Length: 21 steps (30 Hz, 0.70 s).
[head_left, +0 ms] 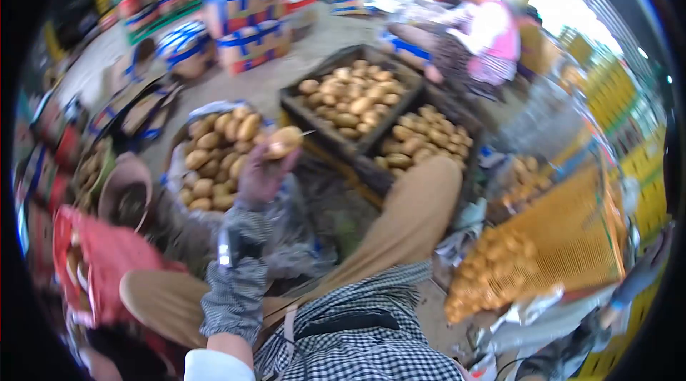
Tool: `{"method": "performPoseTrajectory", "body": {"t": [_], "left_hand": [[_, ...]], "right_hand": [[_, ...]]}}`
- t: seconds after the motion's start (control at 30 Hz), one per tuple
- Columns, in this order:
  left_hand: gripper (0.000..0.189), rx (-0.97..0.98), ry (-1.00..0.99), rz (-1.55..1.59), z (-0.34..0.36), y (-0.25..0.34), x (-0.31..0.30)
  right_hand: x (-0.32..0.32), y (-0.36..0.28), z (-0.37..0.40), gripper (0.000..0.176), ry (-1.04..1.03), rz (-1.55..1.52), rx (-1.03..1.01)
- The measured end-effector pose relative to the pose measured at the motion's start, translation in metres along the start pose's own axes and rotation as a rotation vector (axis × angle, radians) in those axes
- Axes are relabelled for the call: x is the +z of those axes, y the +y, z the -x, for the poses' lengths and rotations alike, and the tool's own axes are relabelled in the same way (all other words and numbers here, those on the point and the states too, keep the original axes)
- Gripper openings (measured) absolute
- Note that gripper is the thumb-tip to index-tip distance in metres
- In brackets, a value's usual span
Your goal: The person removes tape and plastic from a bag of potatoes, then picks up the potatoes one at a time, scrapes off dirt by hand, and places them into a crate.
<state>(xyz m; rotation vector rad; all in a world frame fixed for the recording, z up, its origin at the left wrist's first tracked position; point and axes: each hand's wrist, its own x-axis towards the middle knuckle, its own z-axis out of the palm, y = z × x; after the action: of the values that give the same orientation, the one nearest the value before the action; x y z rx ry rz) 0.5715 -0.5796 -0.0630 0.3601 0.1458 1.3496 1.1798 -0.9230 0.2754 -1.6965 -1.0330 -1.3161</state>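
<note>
My left hand [261,177], in a purplish glove below a grey checked sleeve, is closed around a potato [284,141]. A thin pale point sticks out at the potato's right side; what it is I cannot make out. Just behind this hand stands a lined round basket or box of potatoes [207,159]. At the far right edge, my right hand [645,263] appears stretched out beyond a dark sleeve and blue cuff. It is blurred, its fingers are not distinct, and an orange mesh sack [564,238] lies beside it.
Two dark crates of potatoes [286,99] stand ahead of my knees. A red sack [107,259] and a pinkish bucket [127,181] are at left. Blue-taped boxes [250,45] are stacked behind. A co-worker [482,38] sits at the back right, near yellow crates [607,88].
</note>
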Motion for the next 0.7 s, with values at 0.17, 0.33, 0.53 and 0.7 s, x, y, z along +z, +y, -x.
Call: {"method": "performPoseTrajectory", "body": {"t": [0.17, 0.33, 0.53, 0.7], "left_hand": [[0.046, 0.001, -0.010, -0.073, 0.019, -0.006, 0.041], [0.047, 0.113, -0.008, -0.145, 0.049, -0.010, 0.064], [0.045, 0.278, 0.237, -0.330, 0.064, -0.014, 0.063], [0.063, 0.395, 0.485, -0.506, 0.074, 0.003, 0.042]], "right_hand": [[0.122, -0.219, 0.108, 0.066, -0.409, -1.002, -0.036], [0.161, -0.397, 0.201, 0.052, -1.277, -1.548, 0.032], [0.182, -0.507, 0.304, 0.049, -1.200, -1.829, -0.366], [0.191, -0.510, 0.330, 0.041, -1.610, -1.988, -0.080]]}}
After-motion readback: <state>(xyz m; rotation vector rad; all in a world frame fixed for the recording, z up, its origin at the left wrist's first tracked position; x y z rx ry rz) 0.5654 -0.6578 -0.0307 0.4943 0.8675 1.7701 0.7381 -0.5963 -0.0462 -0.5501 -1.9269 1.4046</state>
